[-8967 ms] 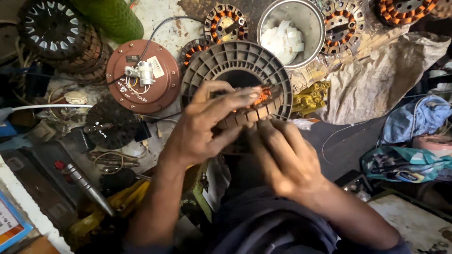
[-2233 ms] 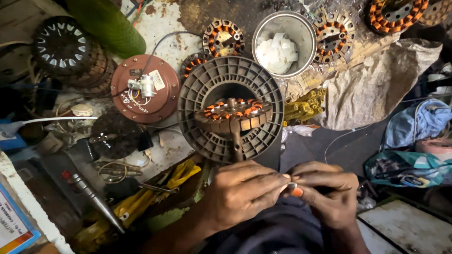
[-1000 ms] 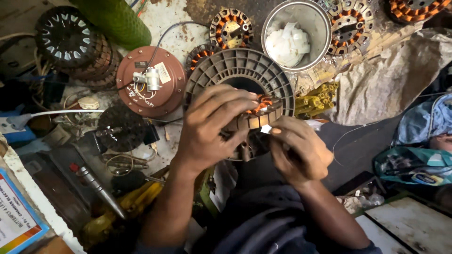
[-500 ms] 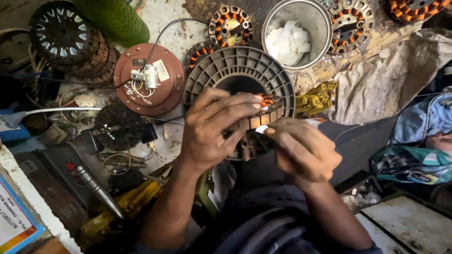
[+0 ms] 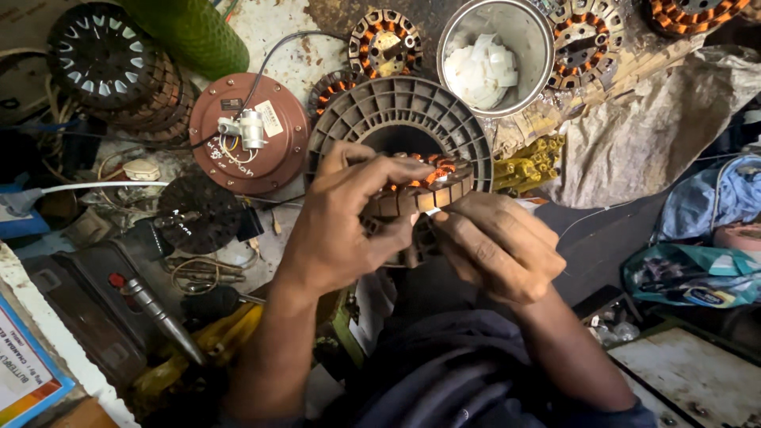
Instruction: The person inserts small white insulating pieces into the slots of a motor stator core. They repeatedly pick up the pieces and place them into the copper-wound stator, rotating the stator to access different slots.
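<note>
Both hands [image 5: 412, 230] on stator [image 5: 420, 186]

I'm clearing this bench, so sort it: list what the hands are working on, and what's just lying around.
In hand:
left hand
right hand
wound stator
grey ribbed disc

Lying about:
brown motor cover
steel bowl of white pieces
spare stators
yellow connectors

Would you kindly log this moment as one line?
left hand: grips stator | right hand: fingers at stator's front edge | behind: grey ribbed housing | metal bowl: white bits
</note>
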